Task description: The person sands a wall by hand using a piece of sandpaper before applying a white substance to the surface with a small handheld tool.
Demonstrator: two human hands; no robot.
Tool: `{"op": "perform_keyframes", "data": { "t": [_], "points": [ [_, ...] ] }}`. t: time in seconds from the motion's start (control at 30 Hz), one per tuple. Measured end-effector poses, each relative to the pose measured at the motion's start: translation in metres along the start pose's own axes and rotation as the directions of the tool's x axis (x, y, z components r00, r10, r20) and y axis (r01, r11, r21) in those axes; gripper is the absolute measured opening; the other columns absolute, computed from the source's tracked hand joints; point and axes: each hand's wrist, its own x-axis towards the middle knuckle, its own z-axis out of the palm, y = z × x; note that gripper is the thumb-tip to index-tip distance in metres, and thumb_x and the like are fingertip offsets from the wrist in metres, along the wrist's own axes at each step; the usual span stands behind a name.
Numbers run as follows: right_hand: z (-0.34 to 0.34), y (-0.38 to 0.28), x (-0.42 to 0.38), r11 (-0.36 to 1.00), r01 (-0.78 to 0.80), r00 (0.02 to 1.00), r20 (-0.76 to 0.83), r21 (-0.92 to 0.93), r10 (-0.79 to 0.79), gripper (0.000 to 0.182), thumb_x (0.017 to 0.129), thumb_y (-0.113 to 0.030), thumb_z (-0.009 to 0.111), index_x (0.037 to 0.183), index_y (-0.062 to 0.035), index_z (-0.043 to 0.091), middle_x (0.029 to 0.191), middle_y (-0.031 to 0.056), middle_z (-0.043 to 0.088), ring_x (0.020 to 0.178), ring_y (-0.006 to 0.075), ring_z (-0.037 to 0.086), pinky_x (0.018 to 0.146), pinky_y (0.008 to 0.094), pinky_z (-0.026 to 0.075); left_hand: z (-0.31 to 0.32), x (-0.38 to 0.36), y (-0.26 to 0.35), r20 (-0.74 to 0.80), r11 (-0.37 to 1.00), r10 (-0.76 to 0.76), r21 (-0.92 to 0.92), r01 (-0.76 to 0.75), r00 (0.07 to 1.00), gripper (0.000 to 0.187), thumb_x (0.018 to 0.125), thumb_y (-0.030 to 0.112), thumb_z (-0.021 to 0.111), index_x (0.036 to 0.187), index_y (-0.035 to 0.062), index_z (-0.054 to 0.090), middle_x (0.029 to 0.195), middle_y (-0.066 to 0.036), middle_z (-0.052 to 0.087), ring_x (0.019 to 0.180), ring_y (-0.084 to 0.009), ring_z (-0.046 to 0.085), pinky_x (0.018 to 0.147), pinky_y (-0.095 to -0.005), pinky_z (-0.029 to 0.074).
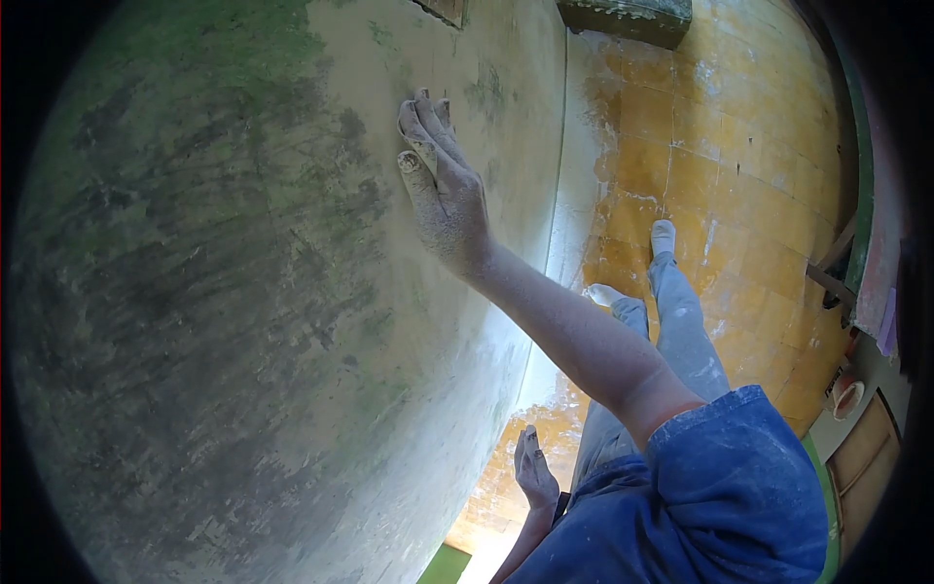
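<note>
- One wall (253,321), patched in green, dark grey and pale cream, takes up the left of the view; every place below is told from it.
- Two hands, both coated in pale, dried-looking matter.
- The right hand (449,200) is raised at the wall's pale upper part, palm side toward it; the fingers are extended, slightly bent and close together, the thumb apart, with nothing seen in their hold. Whether the whole palm touches the wall cannot be told.
- The left hand (535,472) is near the wall's lower right edge, its fingers mostly straight and loosely parted; nothing shows in it.
- Two feet in pale coverings, on the yellow tiled floor (749,224) to the right of the wall.
- One blue garment (720,496), smudged pale, right of the wall's lower part.
- One dark block (632,19), on the floor beside the wall's top right edge.
- One small round container (846,397), pinkish and pale, well apart from the wall across the floor; its contents are too small to tell.
- One purple item (887,323), also far across from the wall, above the container.
</note>
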Motion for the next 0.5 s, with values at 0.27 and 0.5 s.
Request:
{"op": "perform_keyframes", "data": {
  "t": [0.27,0.5],
  "points": [
    [-0.03,0.0,-0.122,0.994,-0.11,0.944,0.31,-0.018,0.11,0.056,0.09,-0.007,0.058,0.145,-0.0108,0.044,0.156,0.026,0.021,0.145,0.0438,0.019,0.116,0.0516,0.02,0.008,0.018,0.032,-0.009,0.992,0.01,0.122,-0.008,1.0,0.033,0.102,0.007,0.043,0.129,-0.0052,0.056,0.13,-0.017,0.06,0.124,-0.031,0.053,0.106,-0.0385,0.04],
    [-0.007,-0.013,0.024,0.993,0.095,0.981,0.176,-0.07,-0.082,0.056,0.091,-0.018,0.062,0.145,-0.0178,0.045,0.158,0.024,0.018,0.146,0.0455,0.009,0.116,0.0566,0.01,0.033,0.024,0.059,-0.042,0.986,-0.168,0.004,0.168,0.985,0.032,0.102,0.007,0.043,0.128,-0.0052,0.056,0.13,-0.018,0.059,0.124,-0.029,0.053,0.106,-0.0377,0.04]
  ]
}}
